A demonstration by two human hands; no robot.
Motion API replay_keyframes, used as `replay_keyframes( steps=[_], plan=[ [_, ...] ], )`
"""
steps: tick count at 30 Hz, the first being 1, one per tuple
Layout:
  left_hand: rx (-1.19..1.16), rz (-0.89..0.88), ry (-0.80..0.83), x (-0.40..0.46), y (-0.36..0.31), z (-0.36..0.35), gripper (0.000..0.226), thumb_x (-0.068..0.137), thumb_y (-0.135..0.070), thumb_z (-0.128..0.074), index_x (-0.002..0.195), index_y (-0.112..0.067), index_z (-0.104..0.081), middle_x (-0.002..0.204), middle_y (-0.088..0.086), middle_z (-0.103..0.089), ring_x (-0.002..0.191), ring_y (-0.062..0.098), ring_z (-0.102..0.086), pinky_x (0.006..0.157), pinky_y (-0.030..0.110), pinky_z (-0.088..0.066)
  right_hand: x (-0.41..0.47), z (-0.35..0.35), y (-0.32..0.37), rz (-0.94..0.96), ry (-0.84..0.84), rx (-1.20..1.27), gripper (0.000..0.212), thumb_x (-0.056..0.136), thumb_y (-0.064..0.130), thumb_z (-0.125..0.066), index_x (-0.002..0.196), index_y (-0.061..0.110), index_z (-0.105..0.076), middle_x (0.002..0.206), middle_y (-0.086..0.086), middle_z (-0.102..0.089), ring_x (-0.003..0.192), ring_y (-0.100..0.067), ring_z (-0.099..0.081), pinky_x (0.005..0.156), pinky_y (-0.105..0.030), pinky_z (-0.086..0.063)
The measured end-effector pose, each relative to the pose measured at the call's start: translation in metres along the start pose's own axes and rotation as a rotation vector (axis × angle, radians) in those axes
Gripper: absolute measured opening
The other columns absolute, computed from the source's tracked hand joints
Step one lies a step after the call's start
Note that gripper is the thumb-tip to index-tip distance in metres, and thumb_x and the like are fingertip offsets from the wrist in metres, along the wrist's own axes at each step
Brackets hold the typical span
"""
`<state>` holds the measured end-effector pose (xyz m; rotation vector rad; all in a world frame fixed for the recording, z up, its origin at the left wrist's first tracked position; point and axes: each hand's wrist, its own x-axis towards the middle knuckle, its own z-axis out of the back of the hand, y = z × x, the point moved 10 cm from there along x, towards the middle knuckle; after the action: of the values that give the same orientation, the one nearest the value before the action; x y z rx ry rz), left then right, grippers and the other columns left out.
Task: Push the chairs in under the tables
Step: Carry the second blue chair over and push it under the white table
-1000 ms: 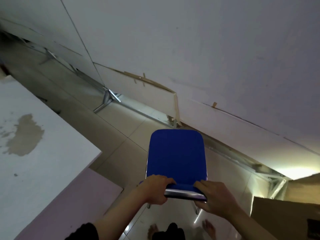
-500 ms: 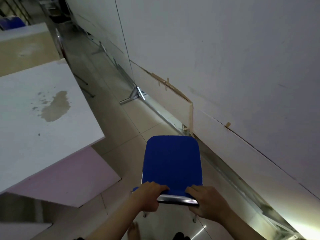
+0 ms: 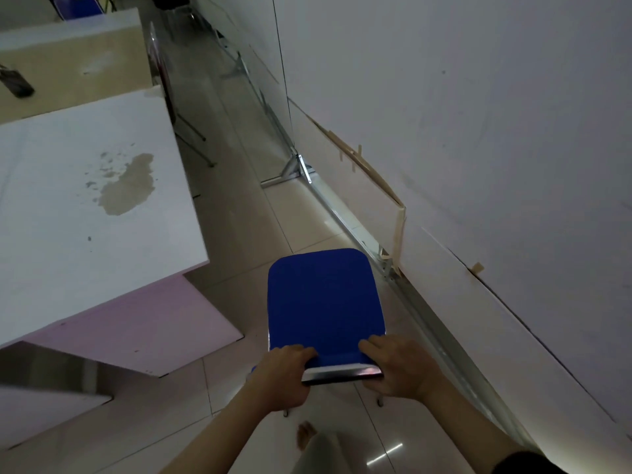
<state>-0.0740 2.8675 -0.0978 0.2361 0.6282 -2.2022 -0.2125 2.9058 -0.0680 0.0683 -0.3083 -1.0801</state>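
Observation:
A blue chair (image 3: 323,299) with a chrome back rail stands on the tiled floor in front of me, its seat pointing away along the aisle. My left hand (image 3: 282,379) grips the left end of the chair's back. My right hand (image 3: 398,369) grips the right end. A white table (image 3: 68,213) with a brown stain and a pink side panel stands to the left of the chair, apart from it. The chair's legs are mostly hidden under the seat.
A white partition wall (image 3: 478,131) with metal floor brackets (image 3: 294,169) runs along the right. A second table (image 3: 68,63) stands farther back on the left, with a dark object on it and another chair's legs beside it. The aisle between tables and wall is tiled floor.
The view has swung left and along the aisle, so more of the tables shows. Both hands keep the same grip on the chair's back, and the chair now sits nearer the white table's corner.

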Motion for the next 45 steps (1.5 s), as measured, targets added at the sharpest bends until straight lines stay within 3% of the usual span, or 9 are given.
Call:
replay_keyframes(
  steps=[3, 8, 22, 26, 32, 36, 38, 42, 45],
  plan=[
    [0.008, 0.019, -0.074, 0.031, 0.003, 0.018, 0.028, 0.075, -0.035, -0.050, 0.102, -0.028, -0.056, 0.088, -0.006, -0.062, 0.073, 0.014, -0.060, 0.067, 0.027, -0.051, 0.023, -0.001, -0.034, 0.029, 0.011, -0.031, 0.037, 0.076, 0.053, -0.058, 0.090, 0.020, -0.050, 0.067, 0.004, -0.056, 0.049, -0.012, -0.047, 0.042, -0.027, -0.043],
    [0.032, 0.049, -0.129, 0.086, 0.020, 0.054, 0.029, 0.076, -0.034, -0.052, 0.104, -0.025, -0.056, 0.087, -0.004, -0.065, 0.072, 0.016, -0.061, 0.057, 0.024, -0.044, 0.076, 0.001, -0.088, 0.027, 0.009, -0.053, 0.045, 0.077, 0.060, -0.050, 0.091, 0.017, -0.055, 0.065, 0.002, -0.056, 0.048, -0.015, -0.048, 0.042, -0.025, -0.041],
    [-0.021, 0.135, -0.003, 0.171, 0.069, 0.123, 0.032, 0.079, -0.039, -0.055, 0.108, -0.026, -0.055, 0.097, -0.005, -0.064, 0.079, 0.011, -0.060, 0.070, 0.025, -0.050, 0.175, -0.009, -0.161, 0.058, 0.100, 0.023, 0.042, 0.075, 0.059, -0.049, 0.098, 0.024, -0.046, 0.070, 0.005, -0.060, 0.053, -0.012, -0.054, 0.043, -0.026, -0.048],
    [-0.002, 0.313, 0.070, 0.188, 0.090, 0.127, 0.035, 0.080, -0.030, -0.058, 0.114, -0.022, -0.053, 0.104, 0.000, -0.063, 0.089, 0.018, -0.061, 0.077, 0.031, -0.052, 0.199, -0.010, -0.178, 0.096, 0.122, 0.030, 0.040, 0.076, 0.058, -0.047, 0.097, 0.024, -0.046, 0.069, 0.006, -0.060, 0.051, -0.011, -0.054, 0.042, -0.026, -0.049],
    [-0.033, 0.501, 0.020, 0.218, 0.093, 0.145, 0.025, 0.084, -0.011, -0.052, 0.109, -0.011, -0.058, 0.107, 0.010, -0.062, 0.092, 0.025, -0.061, 0.079, 0.034, -0.051, 0.236, -0.012, -0.217, 0.226, 0.219, -0.002, 0.045, 0.071, 0.048, -0.072, 0.098, 0.025, -0.043, 0.064, 0.008, -0.058, 0.047, -0.010, -0.053, 0.040, -0.019, -0.039],
    [-0.030, 0.583, -0.003, 0.247, 0.058, 0.151, 0.023, 0.088, -0.009, -0.051, 0.109, -0.005, -0.060, 0.109, 0.014, -0.059, 0.098, 0.029, -0.059, 0.081, 0.037, -0.048, 0.255, -0.015, -0.276, 0.269, 0.378, -0.043, 0.040, 0.077, 0.051, -0.063, 0.103, 0.027, -0.044, 0.080, 0.006, -0.064, 0.062, -0.011, -0.059, 0.051, -0.023, -0.047],
    [-0.051, 0.585, -0.007, 0.266, 0.042, 0.152, 0.021, 0.089, -0.007, -0.049, 0.106, -0.004, -0.060, 0.098, 0.014, -0.056, 0.089, 0.028, -0.056, 0.074, 0.037, -0.044, 0.268, -0.013, -0.305, 0.246, 0.482, -0.071, 0.038, 0.082, 0.054, -0.056, 0.108, 0.027, -0.049, 0.096, 0.005, -0.065, 0.080, -0.012, -0.061, 0.066, -0.029, -0.054],
    [-0.056, 0.572, 0.032, 0.300, 0.028, 0.156, 0.014, 0.089, -0.005, -0.049, 0.097, -0.004, -0.060, 0.067, 0.005, -0.033, 0.066, 0.022, -0.039, 0.052, 0.030, -0.031, 0.296, -0.012, -0.332, 0.251, 0.640, -0.231, 0.032, 0.085, 0.036, -0.059, 0.114, 0.023, -0.053, 0.112, -0.002, -0.060, 0.101, -0.020, -0.055, 0.092, -0.038, -0.041],
    [-0.058, 0.598, 0.001, 0.308, 0.037, 0.165, 0.018, 0.090, -0.007, -0.049, 0.102, -0.002, -0.061, 0.066, 0.002, -0.029, 0.070, 0.021, -0.041, 0.060, 0.032, -0.037, 0.321, -0.018, -0.339, 0.177, 0.681, -0.291, 0.034, 0.089, 0.017, -0.057, 0.121, 0.024, -0.051, 0.117, -0.004, -0.055, 0.109, -0.023, -0.050, 0.100, -0.049, -0.034]
  ],
)
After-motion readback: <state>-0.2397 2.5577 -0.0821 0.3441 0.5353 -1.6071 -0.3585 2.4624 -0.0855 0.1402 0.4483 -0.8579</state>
